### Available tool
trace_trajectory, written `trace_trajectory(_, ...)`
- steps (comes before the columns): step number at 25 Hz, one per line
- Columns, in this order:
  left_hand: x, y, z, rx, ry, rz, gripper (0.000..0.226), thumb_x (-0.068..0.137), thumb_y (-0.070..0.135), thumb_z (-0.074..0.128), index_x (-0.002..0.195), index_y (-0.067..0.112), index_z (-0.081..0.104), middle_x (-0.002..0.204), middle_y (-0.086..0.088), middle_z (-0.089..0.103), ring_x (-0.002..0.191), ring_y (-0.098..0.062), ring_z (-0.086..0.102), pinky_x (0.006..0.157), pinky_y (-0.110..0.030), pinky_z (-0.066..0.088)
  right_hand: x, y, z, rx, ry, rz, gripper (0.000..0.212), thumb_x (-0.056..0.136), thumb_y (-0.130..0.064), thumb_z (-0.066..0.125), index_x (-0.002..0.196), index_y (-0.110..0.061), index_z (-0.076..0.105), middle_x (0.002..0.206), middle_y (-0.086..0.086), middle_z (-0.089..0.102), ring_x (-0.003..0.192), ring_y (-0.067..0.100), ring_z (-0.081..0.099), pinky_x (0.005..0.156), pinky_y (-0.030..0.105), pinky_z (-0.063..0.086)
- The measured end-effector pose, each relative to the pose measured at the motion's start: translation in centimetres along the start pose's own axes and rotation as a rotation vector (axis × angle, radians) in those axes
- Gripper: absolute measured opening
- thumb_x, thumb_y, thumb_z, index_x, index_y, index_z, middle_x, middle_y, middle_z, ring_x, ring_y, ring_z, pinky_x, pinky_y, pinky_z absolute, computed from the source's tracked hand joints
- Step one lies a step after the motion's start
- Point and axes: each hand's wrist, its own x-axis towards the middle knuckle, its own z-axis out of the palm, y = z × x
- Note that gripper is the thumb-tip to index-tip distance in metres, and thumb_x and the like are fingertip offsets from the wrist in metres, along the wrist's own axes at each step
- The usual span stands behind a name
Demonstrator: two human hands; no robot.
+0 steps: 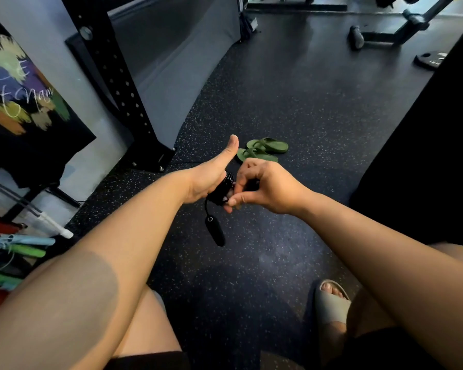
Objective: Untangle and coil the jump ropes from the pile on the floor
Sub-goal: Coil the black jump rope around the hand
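Black jump rope (221,189) is wound into a tight coil, held above the floor (292,108) in front of the person. Left hand (211,174) grip clenched around coil, thumb up. Right hand (259,185) pinches at coil's end w/ fingertips, approx. tucking or securing last wrap. One handle (215,232) hangs free below. Assessment: this rope nearly done. No tangled pile in view; more coloured ropes (14,251) lie at left edge, condition unclear.

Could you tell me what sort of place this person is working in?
Most likely a gym. The floor is dark speckled rubber, a black steel rack post with rows of holes stands at the left, and a weight plate lies by a machine frame at the far right.
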Motion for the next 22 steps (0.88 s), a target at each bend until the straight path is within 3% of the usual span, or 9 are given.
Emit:
trace_trajectory(1, -0.4, 0.2, 0.3, -0.001, -0.063, 0.006, 0.132, 0.068, 0.093, -0.011, 0.114, 0.003, 0.074, 0.087, -0.022, 0.074, 0.085, -0.030, 0.074, 0.115, -0.047, 0.029, 0.0, 0.2, -0.1, 0.046, 0.005, 0.026, 0.018, 0.071, -0.028, 0.088, 0.076, -0.017, 0.075, 0.091, -0.001, 0.060, 0.086, 0.006, 0.060, 0.078, 0.019, 0.050)
trace_trajectory(2, -0.5, 0.3, 0.5, -0.010, -0.102, 0.013, 0.126, 0.070, 0.090, -0.014, 0.088, 0.007, 0.080, 0.089, -0.024, 0.073, 0.077, -0.028, 0.072, 0.112, -0.045, 0.033, -0.1, 0.4, -0.1, 0.077, 0.009, 0.049, 0.018, 0.071, -0.027, 0.089, 0.076, -0.017, 0.075, 0.094, 0.000, 0.061, 0.088, 0.005, 0.060, 0.080, 0.019, 0.050)
trace_trajectory(4, -0.6, 0.4, 0.6, -0.046, -0.112, 0.010, 0.122, 0.071, 0.090, -0.015, 0.065, 0.005, 0.073, 0.079, -0.020, 0.071, 0.064, -0.025, 0.066, 0.107, -0.043, 0.039, -0.1, 0.5, -0.1, 0.102, 0.019, 0.059, 0.018, 0.071, -0.025, 0.089, 0.076, -0.015, 0.075, 0.097, 0.003, 0.063, 0.089, 0.004, 0.060, 0.082, 0.020, 0.051)
trace_trajectory(7, -0.6, 0.3, 0.2, -0.149, -0.145, -0.017, 0.119, 0.067, 0.095, -0.012, 0.059, 0.003, 0.062, 0.061, -0.014, 0.059, 0.056, -0.026, 0.055, 0.083, -0.035, 0.051, 0.0, 0.4, 0.1, 0.133, 0.044, 0.051, 0.022, 0.074, -0.027, 0.087, 0.076, -0.012, 0.072, 0.100, 0.007, 0.065, 0.089, 0.016, 0.066, 0.083, 0.034, 0.056)
trace_trajectory(9, -0.9, 0.4, 0.1, -0.192, -0.195, -0.030, 0.119, 0.064, 0.098, -0.011, 0.060, 0.001, 0.057, 0.054, -0.012, 0.050, 0.053, -0.025, 0.048, 0.073, -0.034, 0.048, 0.1, 0.1, 0.3, 0.172, 0.024, 0.080, 0.023, 0.076, -0.027, 0.086, 0.077, -0.012, 0.069, 0.107, 0.006, 0.068, 0.094, 0.022, 0.068, 0.087, 0.039, 0.055)
trace_trajectory(13, -1.2, 0.3, 0.1, -0.239, -0.234, -0.036, 0.117, 0.059, 0.100, -0.012, 0.060, 0.003, 0.053, 0.048, -0.008, 0.043, 0.048, -0.025, 0.041, 0.084, -0.041, 0.043, 0.0, -0.6, 0.3, 0.227, -0.008, 0.140, 0.032, 0.079, -0.030, 0.084, 0.093, -0.013, 0.060, 0.086, 0.006, 0.072, 0.077, 0.011, 0.065, 0.072, 0.032, 0.053)
trace_trajectory(15, -1.3, 0.3, 0.4, -0.234, -0.234, -0.037, 0.115, 0.062, 0.098, -0.012, 0.055, 0.004, 0.054, 0.047, -0.008, 0.042, 0.047, -0.025, 0.041, 0.085, -0.042, 0.043, 0.0, -0.6, 0.1, 0.175, -0.053, 0.166, 0.034, 0.080, -0.038, 0.082, 0.098, -0.020, 0.060, 0.086, 0.000, 0.073, 0.077, 0.008, 0.066, 0.070, 0.029, 0.052)
trace_trajectory(19, -1.4, 0.6, 2.1, -0.193, -0.103, -0.008, 0.109, 0.082, 0.084, -0.010, 0.040, 0.016, 0.065, 0.042, -0.005, 0.043, 0.037, -0.017, 0.036, 0.071, -0.039, 0.045, 0.2, -0.2, 0.7, -0.035, -0.080, 0.184, 0.037, 0.082, -0.052, 0.075, 0.102, -0.027, 0.056, 0.088, -0.007, 0.071, 0.083, 0.009, 0.068, 0.078, 0.034, 0.056)
trace_trajectory(22, -0.7, 0.4, 2.8, -0.230, 0.089, 0.040, 0.096, 0.087, 0.084, 0.010, 0.047, 0.018, 0.068, 0.044, -0.004, 0.034, 0.033, -0.013, 0.031, 0.062, -0.039, 0.047, 0.3, -0.2, 0.8, -0.063, -0.043, 0.170, 0.041, 0.084, -0.050, 0.073, 0.108, -0.023, 0.055, 0.093, -0.008, 0.070, 0.087, 0.009, 0.067, 0.081, 0.035, 0.055)
